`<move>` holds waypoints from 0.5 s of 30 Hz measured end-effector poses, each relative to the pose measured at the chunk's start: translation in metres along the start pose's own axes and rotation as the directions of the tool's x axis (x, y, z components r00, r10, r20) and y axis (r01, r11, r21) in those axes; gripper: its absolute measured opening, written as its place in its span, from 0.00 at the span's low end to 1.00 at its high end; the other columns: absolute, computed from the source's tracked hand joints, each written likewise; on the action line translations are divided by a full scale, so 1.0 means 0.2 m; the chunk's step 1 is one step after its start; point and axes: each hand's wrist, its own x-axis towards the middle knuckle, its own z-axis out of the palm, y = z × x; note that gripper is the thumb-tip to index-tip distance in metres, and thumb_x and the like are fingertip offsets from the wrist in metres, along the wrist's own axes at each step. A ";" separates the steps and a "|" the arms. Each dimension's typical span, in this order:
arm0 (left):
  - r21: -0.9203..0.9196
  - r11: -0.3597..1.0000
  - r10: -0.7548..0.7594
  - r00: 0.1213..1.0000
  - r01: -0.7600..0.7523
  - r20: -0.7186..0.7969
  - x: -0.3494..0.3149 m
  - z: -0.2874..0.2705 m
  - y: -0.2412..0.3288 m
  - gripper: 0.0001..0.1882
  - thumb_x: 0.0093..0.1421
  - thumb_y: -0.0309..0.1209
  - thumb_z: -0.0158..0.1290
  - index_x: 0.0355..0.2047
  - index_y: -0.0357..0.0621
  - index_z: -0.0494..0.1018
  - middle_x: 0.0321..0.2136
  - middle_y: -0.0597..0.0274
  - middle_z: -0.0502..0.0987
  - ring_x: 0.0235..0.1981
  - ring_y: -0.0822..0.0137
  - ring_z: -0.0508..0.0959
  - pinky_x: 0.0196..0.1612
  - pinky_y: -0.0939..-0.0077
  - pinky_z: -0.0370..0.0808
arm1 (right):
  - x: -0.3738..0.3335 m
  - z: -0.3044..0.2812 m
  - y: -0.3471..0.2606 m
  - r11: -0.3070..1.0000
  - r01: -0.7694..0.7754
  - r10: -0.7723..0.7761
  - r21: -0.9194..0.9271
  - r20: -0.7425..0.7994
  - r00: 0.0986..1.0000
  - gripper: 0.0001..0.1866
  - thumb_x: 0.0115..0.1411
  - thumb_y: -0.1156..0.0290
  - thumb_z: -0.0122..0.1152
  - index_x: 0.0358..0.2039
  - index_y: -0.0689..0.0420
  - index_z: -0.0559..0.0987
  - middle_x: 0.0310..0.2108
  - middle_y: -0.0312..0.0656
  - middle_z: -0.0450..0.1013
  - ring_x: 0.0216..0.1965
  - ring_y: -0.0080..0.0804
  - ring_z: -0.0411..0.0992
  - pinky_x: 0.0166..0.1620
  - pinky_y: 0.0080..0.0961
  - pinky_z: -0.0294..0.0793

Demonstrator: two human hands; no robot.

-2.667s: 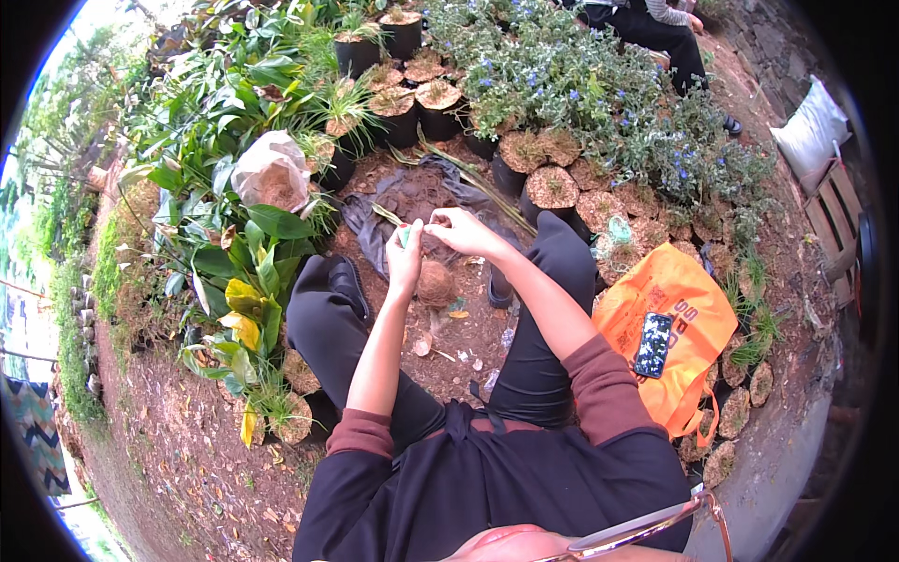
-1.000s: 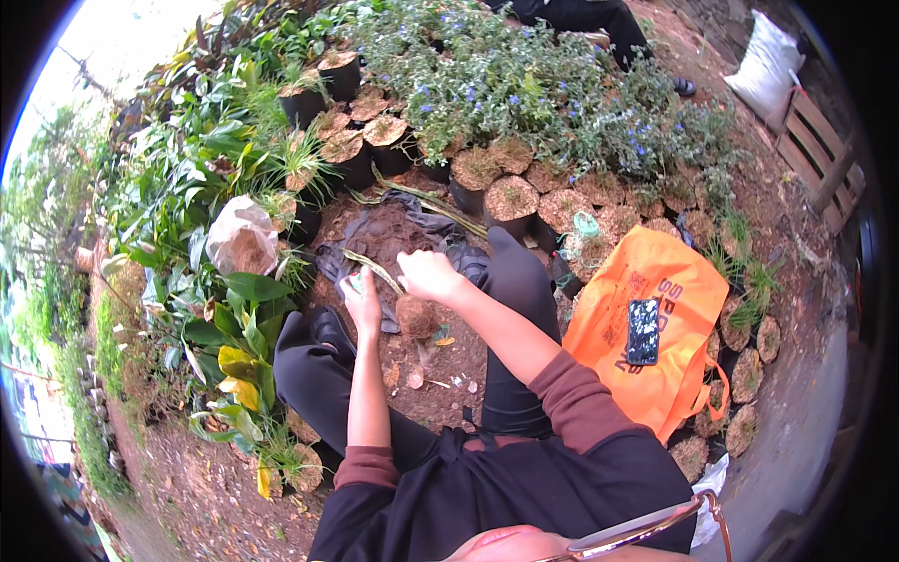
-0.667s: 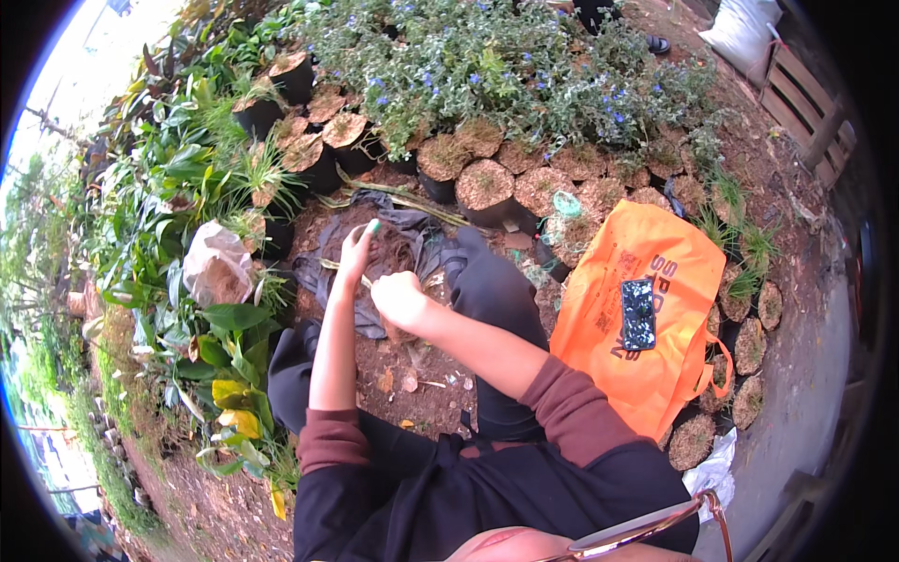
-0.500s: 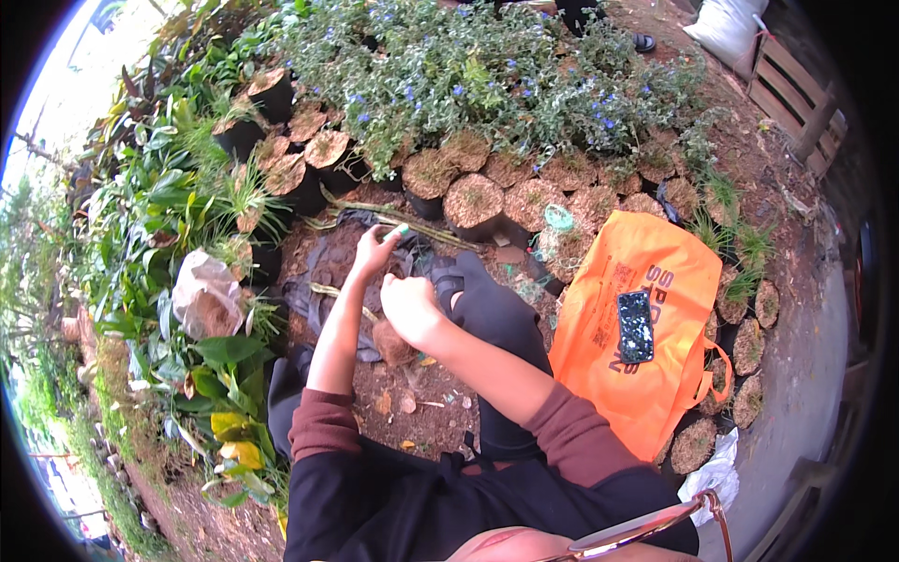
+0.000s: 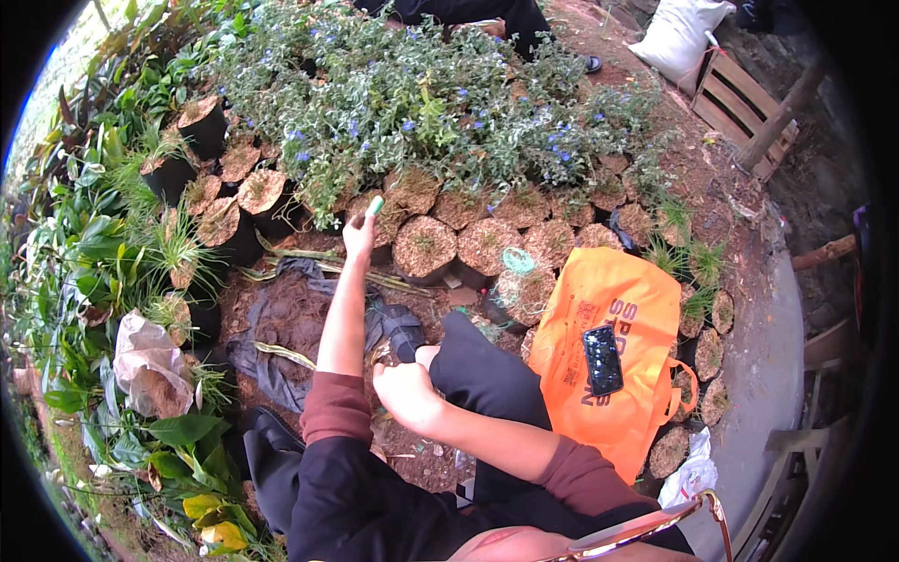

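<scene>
My left hand [image 5: 359, 236] is stretched forward near the row of potted plants. A small pale green thing [image 5: 375, 205] sticks up from its closed fingers; its kind is not clear. Nearer to me, my right hand [image 5: 405, 393] is curled into a fist beside my knee. Whatever it holds, if anything, is hidden. To the left of my left forearm lies a black plastic sheet [image 5: 267, 361] with a heap of brown soil [image 5: 292, 314] on it. A pale, strap-like dry strip [image 5: 286, 354] lies across the sheet.
Potted plants topped with brown mulch [image 5: 424, 245] line the far side, below blue-flowered bushes [image 5: 375, 103]. To the right, an orange bag [image 5: 552, 351] carries a phone [image 5: 602, 361]. Leafy plants and a whitish plastic bag [image 5: 150, 361] stand left. Another person's leg [image 5: 524, 23] shows at the top.
My left hand has reached forward, away from my right hand, with the green thing still at its fingers. The brown clump under my right hand no longer shows. The view has shifted.
</scene>
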 end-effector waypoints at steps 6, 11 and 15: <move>0.356 0.935 -0.079 0.971 -0.006 0.224 -0.06 -0.19 0.06 0.25 0.58 0.40 0.49 0.54 0.45 0.61 0.44 0.67 0.70 0.40 0.74 0.72 0.37 0.78 0.68 | -0.03 -0.05 -0.05 0.990 0.137 -0.138 0.013 0.038 0.990 0.09 0.48 0.74 0.52 0.31 0.63 0.72 0.16 0.41 0.73 0.20 0.34 0.75 0.20 0.26 0.71; 0.447 0.890 -0.063 0.946 -0.092 0.319 -0.50 -0.53 0.36 0.22 0.59 0.40 0.49 0.52 0.46 0.64 0.43 0.67 0.71 0.42 0.75 0.71 0.39 0.79 0.67 | -0.05 -0.06 -0.08 0.968 0.239 -0.240 0.073 0.019 0.970 0.12 0.48 0.74 0.52 0.33 0.64 0.71 0.17 0.44 0.73 0.21 0.37 0.75 0.22 0.30 0.73; 0.527 0.825 0.022 0.943 -0.205 0.333 -0.99 -0.72 0.71 0.21 0.61 0.38 0.47 0.52 0.43 0.63 0.46 0.64 0.70 0.45 0.74 0.70 0.44 0.77 0.67 | -0.03 -0.25 -0.16 0.934 0.214 -0.208 0.287 -0.053 0.977 0.16 0.51 0.69 0.52 0.39 0.62 0.66 0.19 0.50 0.73 0.22 0.47 0.74 0.24 0.38 0.73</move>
